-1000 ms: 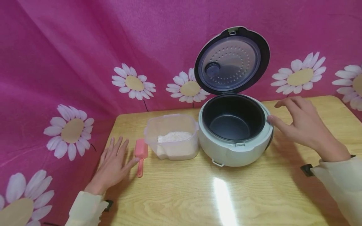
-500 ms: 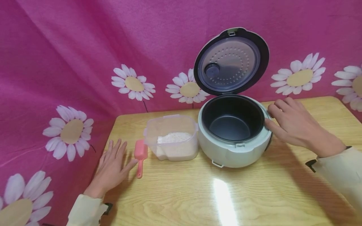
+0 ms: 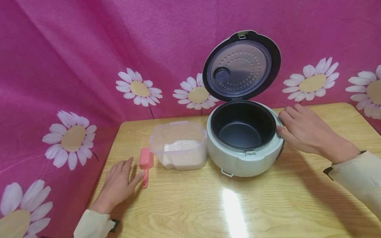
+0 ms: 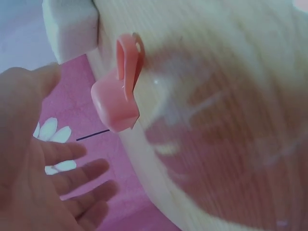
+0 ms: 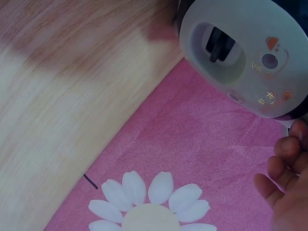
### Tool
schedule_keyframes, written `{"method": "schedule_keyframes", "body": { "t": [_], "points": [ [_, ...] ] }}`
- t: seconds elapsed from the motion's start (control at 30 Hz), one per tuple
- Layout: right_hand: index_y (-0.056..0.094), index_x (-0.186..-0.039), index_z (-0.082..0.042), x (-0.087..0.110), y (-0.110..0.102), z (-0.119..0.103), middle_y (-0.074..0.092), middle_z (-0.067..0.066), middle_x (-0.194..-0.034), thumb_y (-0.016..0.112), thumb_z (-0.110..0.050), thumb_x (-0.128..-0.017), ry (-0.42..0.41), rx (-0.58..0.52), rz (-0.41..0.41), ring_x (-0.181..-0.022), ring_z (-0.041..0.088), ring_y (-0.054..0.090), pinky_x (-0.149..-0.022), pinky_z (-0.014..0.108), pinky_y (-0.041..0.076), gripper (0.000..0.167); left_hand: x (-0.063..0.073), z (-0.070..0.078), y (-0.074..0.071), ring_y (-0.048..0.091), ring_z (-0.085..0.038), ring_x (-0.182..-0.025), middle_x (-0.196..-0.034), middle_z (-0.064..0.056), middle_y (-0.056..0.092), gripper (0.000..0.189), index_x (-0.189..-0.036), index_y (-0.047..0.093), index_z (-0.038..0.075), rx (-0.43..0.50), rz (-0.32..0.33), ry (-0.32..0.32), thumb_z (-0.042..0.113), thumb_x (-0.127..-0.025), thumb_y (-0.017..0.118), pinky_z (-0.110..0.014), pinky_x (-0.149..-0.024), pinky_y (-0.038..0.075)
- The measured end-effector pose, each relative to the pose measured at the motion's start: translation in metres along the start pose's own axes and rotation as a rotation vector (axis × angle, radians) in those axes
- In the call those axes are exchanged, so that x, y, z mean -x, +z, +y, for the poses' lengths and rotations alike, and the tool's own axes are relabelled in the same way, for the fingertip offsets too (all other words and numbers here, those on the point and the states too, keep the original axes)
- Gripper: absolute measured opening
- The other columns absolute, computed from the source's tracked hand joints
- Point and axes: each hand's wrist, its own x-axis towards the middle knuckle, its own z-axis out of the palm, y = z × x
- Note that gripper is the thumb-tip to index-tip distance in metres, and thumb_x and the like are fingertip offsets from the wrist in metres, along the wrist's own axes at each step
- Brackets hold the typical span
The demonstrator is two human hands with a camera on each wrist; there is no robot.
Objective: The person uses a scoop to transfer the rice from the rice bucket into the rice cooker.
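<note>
The rice cooker (image 3: 247, 165) stands with its lid (image 3: 242, 66) raised and a dark inner pot (image 3: 242, 134) inside. My right hand (image 3: 309, 132) grips its right rim, thumb on top near the pot and curled fingers over the outer side. In the right wrist view those curled fingers (image 5: 284, 149) are right at the cooker's edge. My left hand (image 3: 116, 183) is low over the table, fingers loosely bent and holding nothing. Its thumb tip overlaps the handle of a pink scoop (image 3: 146, 158). In the left wrist view the scoop (image 4: 113, 98) is apart from the hand.
A clear plastic container (image 3: 160, 155) with a white heap (image 3: 182, 145) inside stands between scoop and cooker. The wooden table (image 3: 184, 201) backs onto a pink cloth (image 3: 166, 39) printed with daisies, also hanging at the left side.
My right fingers have come down from above onto the cooker's rim and now grip it. The left hand's fingers have bent from nearly straight, and its thumb has slid toward the scoop's handle.
</note>
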Motion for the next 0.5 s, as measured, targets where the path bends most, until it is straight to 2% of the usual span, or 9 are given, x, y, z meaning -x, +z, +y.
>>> {"method": "schedule_keyframes", "body": {
  "t": [0.07,0.17,0.27,0.37,0.43,0.5],
  "points": [
    [0.058,-0.094,-0.009,0.0,0.0,-0.001,0.053,0.006,-0.087,0.06,-0.027,-0.088,0.01,-0.003,-0.009,-0.087,0.026,0.047,-0.078,0.043,0.037,0.02,0.001,0.001,0.002,0.054,-0.05,-0.124,-0.136,-0.031,0.056,0.076,-0.149,0.043,-0.007,-0.014,-0.006,-0.025,0.051,-0.102,0.057,-0.067,-0.1,0.042],
    [0.059,-0.095,-0.009,0.0,-0.001,-0.001,0.053,0.006,-0.087,0.06,-0.028,-0.089,0.029,-0.006,-0.033,-0.088,0.026,0.047,-0.078,0.043,0.038,0.02,0.003,0.003,0.007,0.062,-0.046,-0.114,-0.129,-0.029,0.059,0.075,-0.143,0.047,-0.009,-0.003,-0.05,-0.075,0.051,-0.101,0.058,-0.063,-0.094,0.048],
    [0.059,-0.097,-0.01,0.001,-0.001,-0.001,0.055,0.006,-0.089,0.061,-0.029,-0.089,0.049,-0.009,-0.054,-0.089,0.025,0.048,-0.08,0.044,0.039,0.021,0.001,0.005,0.012,0.065,-0.034,-0.094,-0.112,-0.022,0.063,0.066,-0.125,0.056,-0.006,0.027,-0.101,-0.128,0.055,-0.099,0.06,-0.05,-0.078,0.054],
    [0.059,-0.096,-0.01,0.003,0.0,-0.001,0.054,0.005,-0.088,0.062,-0.029,-0.089,0.053,-0.011,-0.056,-0.09,0.025,0.048,-0.08,0.044,0.039,0.02,0.0,0.007,0.016,0.057,-0.022,-0.074,-0.09,-0.011,0.06,0.059,-0.102,0.057,0.002,0.041,-0.141,-0.158,0.06,-0.096,0.061,-0.037,-0.062,0.046],
    [0.058,-0.094,-0.011,0.003,0.001,0.0,0.053,0.005,-0.086,0.062,-0.028,-0.089,0.047,-0.016,-0.049,-0.089,0.025,0.048,-0.08,0.044,0.038,0.019,-0.001,0.009,0.018,0.051,-0.02,-0.068,-0.081,-0.007,0.055,0.059,-0.094,0.054,0.005,0.042,-0.163,-0.159,0.064,-0.095,0.06,-0.034,-0.058,0.04],
    [0.057,-0.092,-0.011,0.003,0.001,0.0,0.051,0.004,-0.084,0.062,-0.028,-0.089,0.048,-0.025,-0.054,-0.087,0.024,0.048,-0.079,0.043,0.038,0.018,-0.002,0.01,0.019,0.05,-0.019,-0.067,-0.079,-0.005,0.055,0.06,-0.093,0.053,0.006,0.031,-0.171,-0.15,0.066,-0.095,0.058,-0.033,-0.058,0.039]
  ]
}}
